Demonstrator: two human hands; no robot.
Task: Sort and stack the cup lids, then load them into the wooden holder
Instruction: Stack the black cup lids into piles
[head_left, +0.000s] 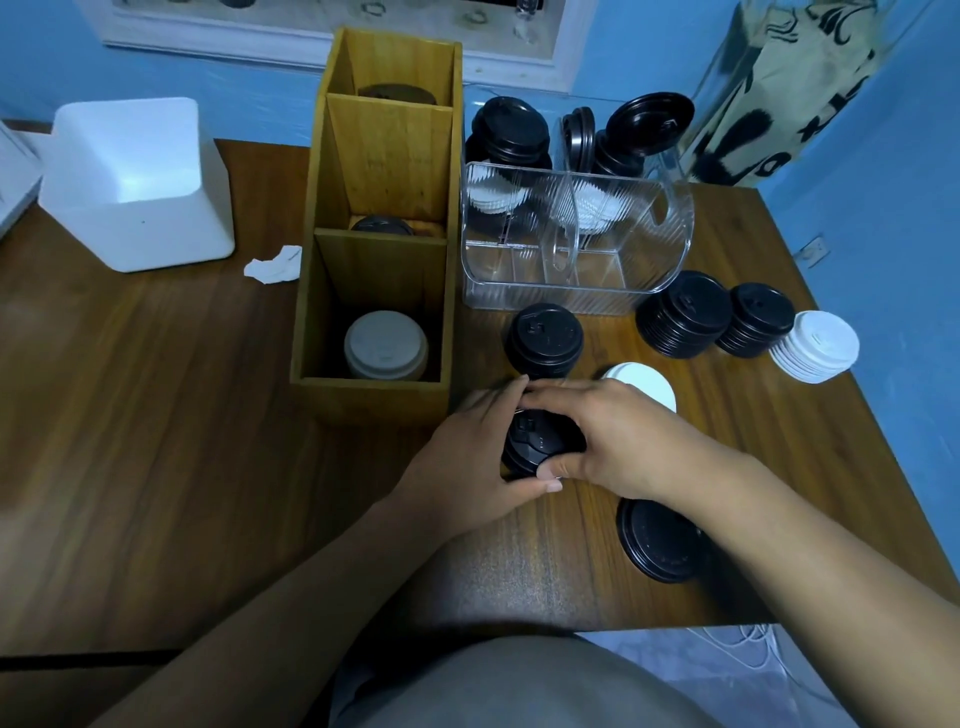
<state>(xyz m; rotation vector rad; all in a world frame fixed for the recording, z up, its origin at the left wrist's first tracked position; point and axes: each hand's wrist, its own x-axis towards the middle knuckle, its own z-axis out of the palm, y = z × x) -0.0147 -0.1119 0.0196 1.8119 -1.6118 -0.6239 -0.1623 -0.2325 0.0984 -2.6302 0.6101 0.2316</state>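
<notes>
You grip 1 black stack (540, 449) with left hand (467, 457) and right hand (618, 441), fingers curled round its sides, likely to square the lids. Holder (379, 400) sits at 11 o'clock, just beside. Its near slot holds white lids (386, 345), so black probably goes further back.

Plain home-like room, blue walls (872, 218), wooden table (156, 441), patterned curtain (789, 88)

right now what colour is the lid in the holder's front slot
Off-white lid, best in head view.
</notes>
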